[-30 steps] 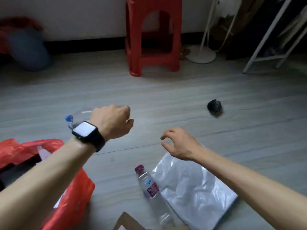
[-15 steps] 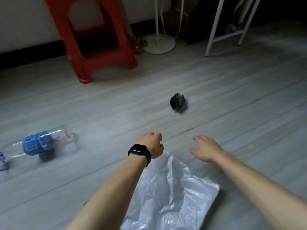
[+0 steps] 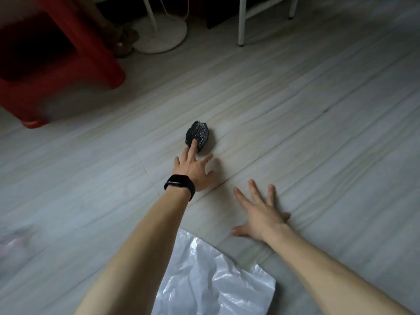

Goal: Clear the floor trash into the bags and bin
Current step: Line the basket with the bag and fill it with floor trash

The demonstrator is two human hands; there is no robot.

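A pale grey floor (image 3: 318, 133) with long wood-grain streaks fills most of the frame, its plank seams running diagonally. In the upper left stands a red plastic stool (image 3: 95, 64), seen from above and slightly blurred, with a dark hollow under its seat. Just right of it, at the top centre, a round white stand base (image 3: 162, 35) rests on the floor with a thin white pole (image 3: 148, 10) rising out of view. A small dark brown clump (image 3: 123, 39), too dim to identify, sits between stool and base. In the upper right, a white metal frame (image 3: 241, 21) has two legs on the floor, joined by a slanting rail
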